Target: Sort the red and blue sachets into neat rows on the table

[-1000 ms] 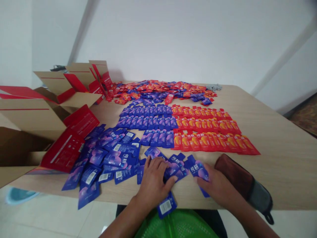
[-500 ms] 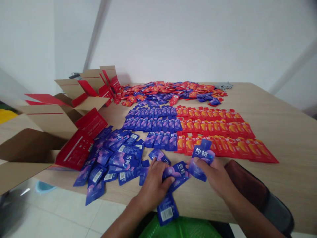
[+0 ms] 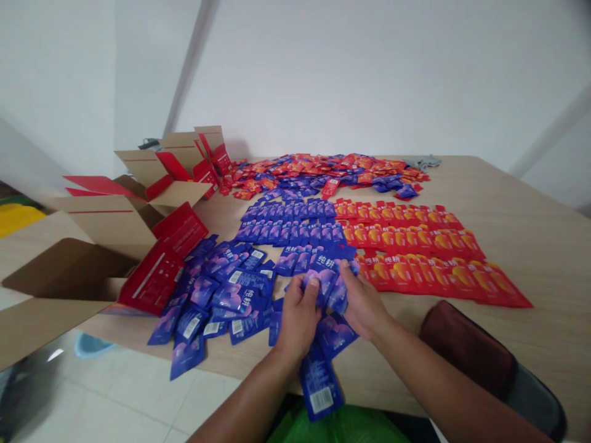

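My left hand (image 3: 300,314) is closed on a purple pouch (image 3: 322,274), thumb on its front. Close beside it, my right hand (image 3: 364,301) grips another purple pouch (image 3: 338,296), which partly overlaps the first. Both are held above the front of the table, just before the short front row of purple pouches (image 3: 292,259). Beneath my hands lie a purple pouch (image 3: 335,335) and one with its barcode up (image 3: 321,384), reaching over the table edge. A loose pile of purple pouches (image 3: 231,295) spreads to the left.
Orange-red pouches (image 3: 415,271) lie in overlapping rows on the right. A mixed heap (image 3: 314,169) runs along the back. Open red cardboard boxes (image 3: 157,277) stand at left. A dark case (image 3: 471,351) lies at front right, and a green thing (image 3: 341,427) sits below the edge.
My hands have come together and moved up toward the purple rows, each bringing a pouch. The right hand has moved left, away from the orange-red pouches. The view has shifted slightly.
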Tool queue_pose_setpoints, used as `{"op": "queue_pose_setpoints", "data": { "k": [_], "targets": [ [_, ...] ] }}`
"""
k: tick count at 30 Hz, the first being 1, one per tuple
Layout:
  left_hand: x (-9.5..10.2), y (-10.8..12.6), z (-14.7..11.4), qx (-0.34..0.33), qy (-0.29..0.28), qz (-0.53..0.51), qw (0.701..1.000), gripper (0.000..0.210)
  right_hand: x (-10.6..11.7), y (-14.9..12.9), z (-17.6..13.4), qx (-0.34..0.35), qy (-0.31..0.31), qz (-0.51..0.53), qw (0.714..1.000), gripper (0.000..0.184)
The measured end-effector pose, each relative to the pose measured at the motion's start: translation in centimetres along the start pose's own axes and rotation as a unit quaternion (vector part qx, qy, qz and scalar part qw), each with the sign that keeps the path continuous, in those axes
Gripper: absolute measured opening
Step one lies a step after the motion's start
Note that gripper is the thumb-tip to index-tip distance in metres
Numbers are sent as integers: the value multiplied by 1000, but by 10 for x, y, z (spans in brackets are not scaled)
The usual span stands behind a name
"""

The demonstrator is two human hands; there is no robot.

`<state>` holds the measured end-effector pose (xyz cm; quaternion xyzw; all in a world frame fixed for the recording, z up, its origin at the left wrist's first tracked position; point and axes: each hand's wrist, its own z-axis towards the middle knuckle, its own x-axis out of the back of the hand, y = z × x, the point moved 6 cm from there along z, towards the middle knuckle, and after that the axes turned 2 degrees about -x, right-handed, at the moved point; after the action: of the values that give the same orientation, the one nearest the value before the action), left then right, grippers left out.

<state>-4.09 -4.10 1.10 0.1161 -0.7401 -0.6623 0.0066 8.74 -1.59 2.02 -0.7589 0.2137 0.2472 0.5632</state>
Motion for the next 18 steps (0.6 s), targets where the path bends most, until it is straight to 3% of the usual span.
{"op": "queue_pose_setpoints", "data": {
  "k": [4,7,12,16,18],
  "targets": [
    [-14,-3,1,-59,-62,95,992,35,1,10,9,35,-25,-45,998,44],
    [-14,6,-2,-134,-124,193,964,29,10,13,10,36,-17,-58,998,40],
    [17,26,-21,-187,-122,322,920,26,17,4,11,-2,-29,-17,999,26],
    [42,33,-57,-280,-244,432,821,39,29,-16,19,21,11,34,999,20],
    [54,32,-67,-304,-274,461,787,40,34,-23,23,35,24,47,998,21]
  ]
}}
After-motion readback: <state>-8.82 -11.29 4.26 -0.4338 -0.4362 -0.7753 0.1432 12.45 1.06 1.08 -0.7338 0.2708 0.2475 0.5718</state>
